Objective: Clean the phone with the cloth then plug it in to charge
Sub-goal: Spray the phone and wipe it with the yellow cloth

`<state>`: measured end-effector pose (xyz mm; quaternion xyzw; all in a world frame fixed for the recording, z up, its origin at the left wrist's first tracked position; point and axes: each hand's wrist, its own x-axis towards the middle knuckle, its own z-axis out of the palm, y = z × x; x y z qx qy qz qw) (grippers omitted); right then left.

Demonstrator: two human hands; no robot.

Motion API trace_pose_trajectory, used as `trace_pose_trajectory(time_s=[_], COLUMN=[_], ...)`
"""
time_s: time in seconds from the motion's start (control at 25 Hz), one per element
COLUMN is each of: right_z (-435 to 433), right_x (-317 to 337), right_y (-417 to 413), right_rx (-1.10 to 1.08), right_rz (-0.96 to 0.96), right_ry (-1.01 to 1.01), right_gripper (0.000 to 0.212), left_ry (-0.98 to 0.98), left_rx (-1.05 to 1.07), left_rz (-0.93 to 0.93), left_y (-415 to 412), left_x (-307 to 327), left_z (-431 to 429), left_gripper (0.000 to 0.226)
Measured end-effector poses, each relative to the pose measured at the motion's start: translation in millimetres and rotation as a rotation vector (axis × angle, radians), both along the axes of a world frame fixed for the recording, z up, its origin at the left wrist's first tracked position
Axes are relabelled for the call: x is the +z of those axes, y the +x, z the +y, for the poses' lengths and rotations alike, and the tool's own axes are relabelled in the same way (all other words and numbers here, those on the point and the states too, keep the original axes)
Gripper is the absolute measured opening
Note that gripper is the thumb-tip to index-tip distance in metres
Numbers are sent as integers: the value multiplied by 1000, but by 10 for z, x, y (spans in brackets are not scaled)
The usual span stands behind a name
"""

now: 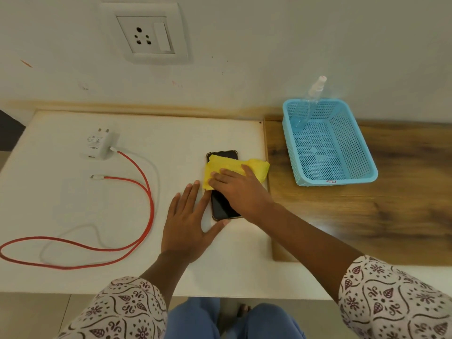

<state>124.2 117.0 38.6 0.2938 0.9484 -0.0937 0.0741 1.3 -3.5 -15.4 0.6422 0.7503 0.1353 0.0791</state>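
Black phone in a clear case [221, 206] lies flat at frame centre on the white tabletop [171, 143]; right hand [238, 189] presses the yellow cloth [230, 171] flat-palmed onto its upper half, left hand [188, 221] open, bracing its lower-left edge.

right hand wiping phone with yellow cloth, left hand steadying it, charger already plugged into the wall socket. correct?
Not quite. The head view shows the charger lying unplugged on the white table; the wall socket is empty. The rest holds: right hand presses the yellow cloth on the phone, left hand steadying.
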Motion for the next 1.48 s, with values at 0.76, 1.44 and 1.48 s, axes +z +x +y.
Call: trace_pose_trajectory(time_s=[0.76, 1.44, 1.48], right_z=[-577, -1119, -1136], right_x=[71, 207, 223], right_y=[24, -258, -278], right_rx=[-162, -377, -370], right_rz=[-1, -166, -175], right_ry=[5, -271, -280], right_gripper=[48, 58, 59], left_ry=[-30, -73, -72], left_rx=[-31, -96, -105], left_rz=[-33, 35, 40], left_y=[-26, -42, -45], left_x=[-18, 53, 62], left_z=[-14, -4, 0], left_gripper=[80, 79, 78])
